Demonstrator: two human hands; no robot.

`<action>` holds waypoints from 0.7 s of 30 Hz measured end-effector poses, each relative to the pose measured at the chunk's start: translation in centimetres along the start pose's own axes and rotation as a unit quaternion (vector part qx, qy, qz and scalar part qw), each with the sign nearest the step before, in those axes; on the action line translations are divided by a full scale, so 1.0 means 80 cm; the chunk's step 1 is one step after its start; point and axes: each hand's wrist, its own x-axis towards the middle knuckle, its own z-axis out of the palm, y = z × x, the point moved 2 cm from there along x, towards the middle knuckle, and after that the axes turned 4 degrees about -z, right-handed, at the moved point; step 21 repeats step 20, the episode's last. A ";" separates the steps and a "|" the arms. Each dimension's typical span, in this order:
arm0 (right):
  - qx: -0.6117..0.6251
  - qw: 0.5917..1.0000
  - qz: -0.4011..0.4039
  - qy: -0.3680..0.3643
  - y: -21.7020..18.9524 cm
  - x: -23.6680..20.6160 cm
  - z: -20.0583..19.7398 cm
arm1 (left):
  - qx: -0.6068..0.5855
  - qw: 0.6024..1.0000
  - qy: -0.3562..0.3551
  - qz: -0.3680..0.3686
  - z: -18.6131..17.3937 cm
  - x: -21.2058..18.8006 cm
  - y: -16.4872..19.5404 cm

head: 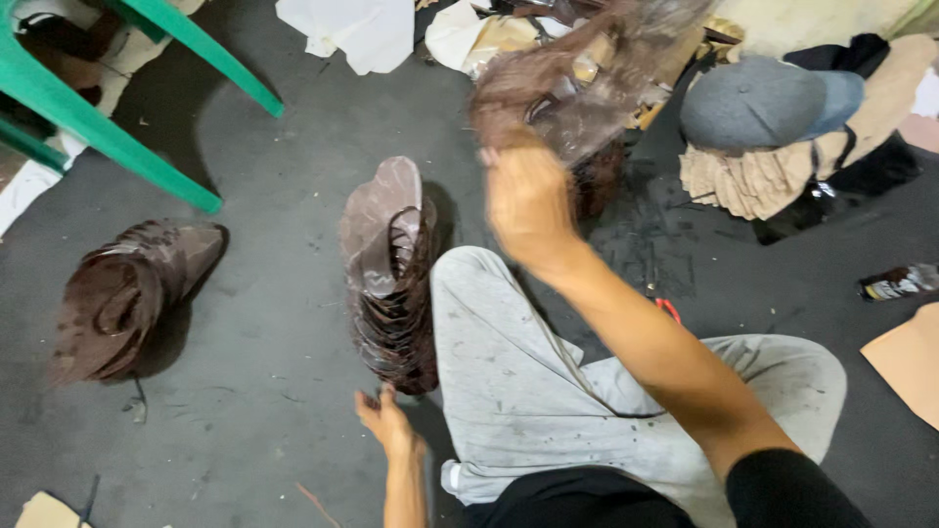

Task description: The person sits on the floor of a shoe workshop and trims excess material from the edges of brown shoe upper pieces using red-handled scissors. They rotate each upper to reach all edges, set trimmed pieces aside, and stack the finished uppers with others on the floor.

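Observation:
I sit on a dark grey floor with my grey-trousered legs folded. My right hand [526, 200] is raised and blurred, gripping a thin brown translucent shaped sheet [577, 83] in the air. My left hand [384, 418] is low on the floor, its fingers touching the base of a tall stack of brown shaped pieces [391, 284] that stands beside my knee. A second pile of the same brown pieces [122, 293] lies tipped over at the left, apart from both hands.
Green plastic chair legs [117, 137] cross the top left. A grey cap [763, 103] rests on tan cut pieces at the top right. White paper [357, 34], a dark bottle [900, 282], tan card [910, 362] and a red-handled tool [669, 310] lie around.

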 end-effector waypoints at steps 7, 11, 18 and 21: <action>0.103 0.934 0.151 -0.308 -0.090 -0.014 0.178 | -0.224 0.927 -0.094 -0.285 0.011 -0.002 -0.010; 0.095 0.731 0.179 -0.651 -0.113 -0.073 0.201 | -0.289 0.903 -0.151 -0.280 0.031 0.005 0.014; 0.339 0.793 0.246 -0.443 -0.117 -0.079 0.185 | -0.319 0.891 -0.255 -0.199 0.064 0.016 0.049; 0.308 0.830 0.215 -0.413 -0.114 -0.071 0.174 | -0.312 0.898 -0.276 -0.143 0.069 0.015 0.062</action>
